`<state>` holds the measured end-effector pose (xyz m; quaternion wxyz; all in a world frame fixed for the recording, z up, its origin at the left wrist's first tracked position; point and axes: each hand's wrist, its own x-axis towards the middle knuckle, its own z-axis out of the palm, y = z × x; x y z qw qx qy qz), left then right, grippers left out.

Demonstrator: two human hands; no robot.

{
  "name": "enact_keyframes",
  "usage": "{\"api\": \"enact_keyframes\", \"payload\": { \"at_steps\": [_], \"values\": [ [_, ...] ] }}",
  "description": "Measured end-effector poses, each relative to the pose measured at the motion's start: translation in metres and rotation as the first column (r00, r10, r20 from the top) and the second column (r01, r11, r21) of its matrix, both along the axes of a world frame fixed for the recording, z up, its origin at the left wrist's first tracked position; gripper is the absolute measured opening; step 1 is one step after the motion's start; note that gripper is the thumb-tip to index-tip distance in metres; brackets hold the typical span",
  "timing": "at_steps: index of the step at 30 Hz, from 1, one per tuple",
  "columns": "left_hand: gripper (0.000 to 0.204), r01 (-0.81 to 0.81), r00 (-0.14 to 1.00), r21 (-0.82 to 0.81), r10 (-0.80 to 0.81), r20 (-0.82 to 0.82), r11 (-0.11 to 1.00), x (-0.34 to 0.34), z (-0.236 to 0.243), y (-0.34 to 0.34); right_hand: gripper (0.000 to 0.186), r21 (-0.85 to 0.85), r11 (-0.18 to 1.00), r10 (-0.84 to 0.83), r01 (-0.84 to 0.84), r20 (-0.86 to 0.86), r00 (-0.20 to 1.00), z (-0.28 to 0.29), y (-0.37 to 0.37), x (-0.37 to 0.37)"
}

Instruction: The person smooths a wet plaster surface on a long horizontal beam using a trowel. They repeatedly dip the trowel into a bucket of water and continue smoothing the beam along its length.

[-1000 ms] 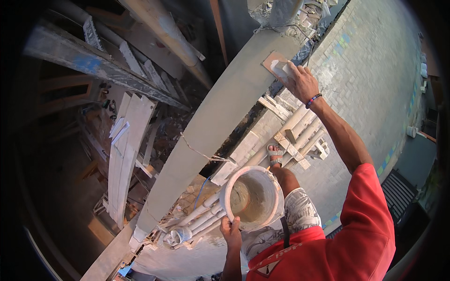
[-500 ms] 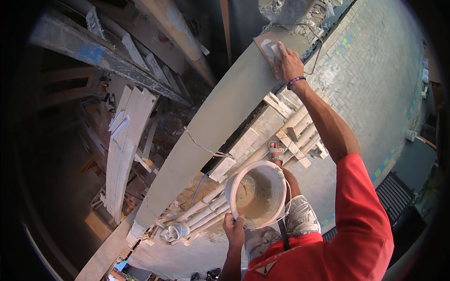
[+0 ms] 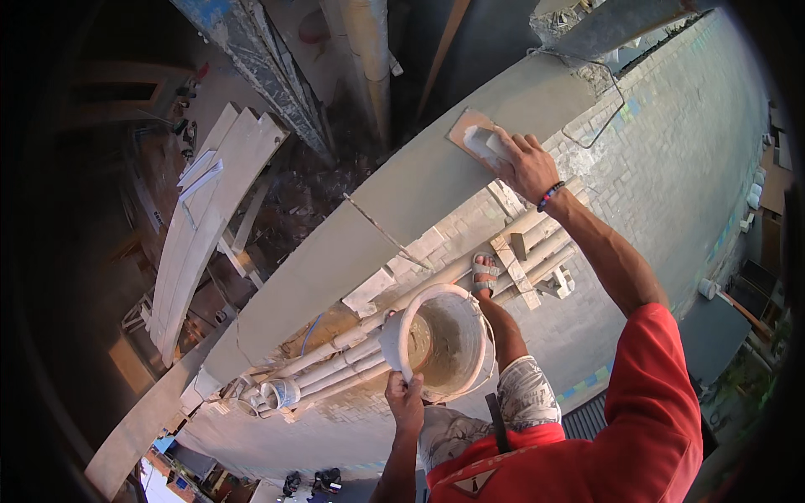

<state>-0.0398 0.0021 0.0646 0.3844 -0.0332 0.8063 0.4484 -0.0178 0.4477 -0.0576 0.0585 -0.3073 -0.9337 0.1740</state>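
brownish rectangular trowel point(image 3: 472, 138), apparently smeared whitish

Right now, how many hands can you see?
2: the bare left hand, low down, on the rim of a round, off-white bucket; the bare right hand, higher up, holding a flat, brownish trowel. Others could be hidden.

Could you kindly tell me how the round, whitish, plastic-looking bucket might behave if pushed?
The bucket would probably keep its shape, as its thick rim looks stiff. It could tilt, since the bare left hand visibly holds one side. The greyish wet mix inside may shift and add weight.
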Motion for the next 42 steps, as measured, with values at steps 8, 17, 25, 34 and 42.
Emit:
{"api": "enact_keyframes", "payload": {
  "at_steps": [8,17,25,34,42],
  "values": [
    [0.021,-0.089,0.994,0.016,0.087,0.072,0.996,0.001,-0.024,-0.014,0.055,0.078,0.975,-0.207,0.209,-0.043,0.978,0.001,0.032,-0.027],
    [0.017,-0.121,0.985,0.001,0.12,0.128,0.993,0.007,-0.035,-0.035,0.052,0.161,0.939,-0.304,0.305,-0.034,0.952,-0.008,0.053,0.002],
    [0.014,-0.098,0.993,0.029,0.095,0.074,0.995,0.004,-0.034,-0.049,0.054,0.107,0.966,-0.242,0.235,0.056,0.969,0.003,0.044,0.05],
    [0.018,-0.13,0.987,0.01,0.129,0.1,0.991,0.002,-0.028,-0.036,0.054,0.021,0.996,-0.092,0.091,0.064,0.994,0.0,-0.009,0.06],
    [0.018,-0.127,0.987,0.052,0.121,0.105,0.991,0.002,-0.044,-0.021,0.052,0.037,0.99,-0.132,0.134,-0.058,0.99,-0.014,-0.013,0.018]
  ]
}}
